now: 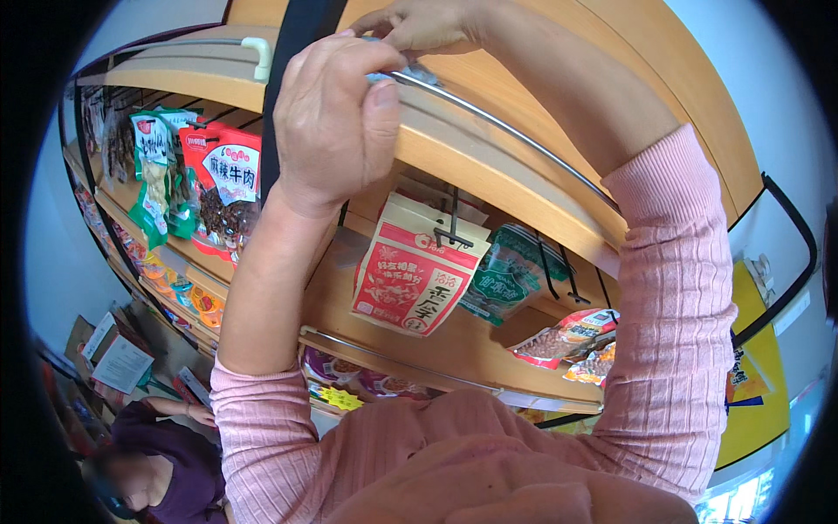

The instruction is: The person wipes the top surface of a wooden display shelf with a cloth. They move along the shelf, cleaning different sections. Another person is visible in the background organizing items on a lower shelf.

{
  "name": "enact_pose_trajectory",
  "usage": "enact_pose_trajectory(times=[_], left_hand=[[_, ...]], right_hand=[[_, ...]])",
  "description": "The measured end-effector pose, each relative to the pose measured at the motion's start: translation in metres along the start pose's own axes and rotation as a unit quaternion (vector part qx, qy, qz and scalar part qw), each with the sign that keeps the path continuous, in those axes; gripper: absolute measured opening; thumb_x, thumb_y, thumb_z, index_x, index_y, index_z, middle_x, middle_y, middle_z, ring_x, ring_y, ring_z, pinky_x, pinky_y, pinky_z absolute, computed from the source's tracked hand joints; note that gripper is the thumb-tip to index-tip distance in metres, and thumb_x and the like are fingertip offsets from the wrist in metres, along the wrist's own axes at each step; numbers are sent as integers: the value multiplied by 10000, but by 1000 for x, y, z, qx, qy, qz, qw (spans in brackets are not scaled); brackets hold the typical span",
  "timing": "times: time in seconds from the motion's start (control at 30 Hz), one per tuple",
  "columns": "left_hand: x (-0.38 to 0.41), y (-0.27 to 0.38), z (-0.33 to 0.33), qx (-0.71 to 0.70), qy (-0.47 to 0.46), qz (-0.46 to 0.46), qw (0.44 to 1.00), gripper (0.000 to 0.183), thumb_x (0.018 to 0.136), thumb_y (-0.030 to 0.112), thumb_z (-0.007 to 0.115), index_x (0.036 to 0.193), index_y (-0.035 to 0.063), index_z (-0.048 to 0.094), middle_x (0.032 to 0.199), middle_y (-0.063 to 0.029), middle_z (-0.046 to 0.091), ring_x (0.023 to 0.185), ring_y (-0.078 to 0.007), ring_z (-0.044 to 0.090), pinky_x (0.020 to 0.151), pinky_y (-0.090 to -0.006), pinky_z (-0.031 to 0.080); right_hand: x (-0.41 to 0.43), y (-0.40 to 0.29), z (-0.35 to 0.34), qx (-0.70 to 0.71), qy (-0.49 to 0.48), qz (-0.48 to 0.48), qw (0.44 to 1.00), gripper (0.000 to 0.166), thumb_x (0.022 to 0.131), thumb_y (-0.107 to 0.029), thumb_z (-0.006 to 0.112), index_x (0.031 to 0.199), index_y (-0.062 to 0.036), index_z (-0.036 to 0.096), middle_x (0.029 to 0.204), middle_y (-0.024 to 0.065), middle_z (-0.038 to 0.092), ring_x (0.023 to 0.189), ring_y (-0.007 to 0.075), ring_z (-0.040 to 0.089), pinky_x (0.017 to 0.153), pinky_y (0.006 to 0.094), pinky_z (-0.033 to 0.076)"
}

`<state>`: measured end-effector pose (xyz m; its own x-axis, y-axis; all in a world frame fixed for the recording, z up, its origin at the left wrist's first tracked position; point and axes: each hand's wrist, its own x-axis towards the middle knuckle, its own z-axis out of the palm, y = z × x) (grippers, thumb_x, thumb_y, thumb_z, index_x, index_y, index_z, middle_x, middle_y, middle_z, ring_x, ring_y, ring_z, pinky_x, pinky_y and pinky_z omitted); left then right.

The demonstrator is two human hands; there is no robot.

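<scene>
High at the shelf front, my left hand (pixel 337 118) is curled over the end of a thin metal rail (pixel 510 124), with a bluish-grey cloth (pixel 422 73) bunched around the rail under its fingers. My right hand (pixel 422 26) reaches across from the right, just above the cloth, its fingers bent close to my left fingers; whether it grips the cloth is hidden. Beneath the shelf board (pixel 484 177), a red and cream paper snack bag (pixel 419 268) hangs from a black hook (pixel 454 232). A green snack bag (pixel 510 275) hangs behind it.
A dark upright post (pixel 278 92) divides the shelving. Red meat-snack bags (pixel 226 177) and green-white bags (pixel 157 170) hang at left. More red packets (pixel 566 337) are at right, near projecting empty hooks (pixel 546 268). A person in dark purple (pixel 177 458) is at lower left, beside cartons (pixel 118 357).
</scene>
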<state>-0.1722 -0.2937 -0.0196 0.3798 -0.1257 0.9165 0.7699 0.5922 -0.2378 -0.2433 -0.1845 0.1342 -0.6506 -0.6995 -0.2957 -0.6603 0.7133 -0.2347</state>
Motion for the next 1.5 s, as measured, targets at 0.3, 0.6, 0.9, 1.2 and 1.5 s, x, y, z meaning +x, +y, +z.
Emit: enact_pose_trajectory(times=[0.3,0.6,0.9,1.2,1.5], left_hand=[[4,-4,0,-33,45,-27,998,352,983,285,366,1112,18,557,1082,-122,627,1056,-289,584,1069,-460,298],[8,8,-4,104,-85,19,991,488,994,358,264,1116,65,634,900,-60,678,876,-219,648,1089,-452,252],[10,17,-10,128,-102,-31,986,431,992,301,284,1051,63,639,874,-62,662,872,-217,627,1091,-437,246],[10,21,-1,128,-75,-117,982,398,997,244,280,944,50,623,848,-53,653,892,-205,600,1075,-404,254],[8,17,4,141,-82,-188,968,419,971,215,266,870,30,628,856,-95,656,890,-265,586,1081,-430,265]], right_hand=[[-48,-9,19,122,-62,-61,989,537,839,-160,681,1313,-64,448,1127,63,529,1007,152,532,855,290,472],[-122,-28,38,69,-53,-22,996,389,799,-87,710,1147,-96,538,1048,39,581,924,136,553,792,273,470],[-215,31,58,137,-90,-4,986,427,697,-60,780,1070,-54,573,952,12,632,895,94,581,813,269,471],[-359,79,88,189,-57,103,975,427,690,9,765,1078,-47,597,952,11,652,891,95,594,801,242,473],[-402,111,101,246,30,147,958,336,735,-3,748,1033,-27,595,943,29,648,834,85,603,739,228,499]])
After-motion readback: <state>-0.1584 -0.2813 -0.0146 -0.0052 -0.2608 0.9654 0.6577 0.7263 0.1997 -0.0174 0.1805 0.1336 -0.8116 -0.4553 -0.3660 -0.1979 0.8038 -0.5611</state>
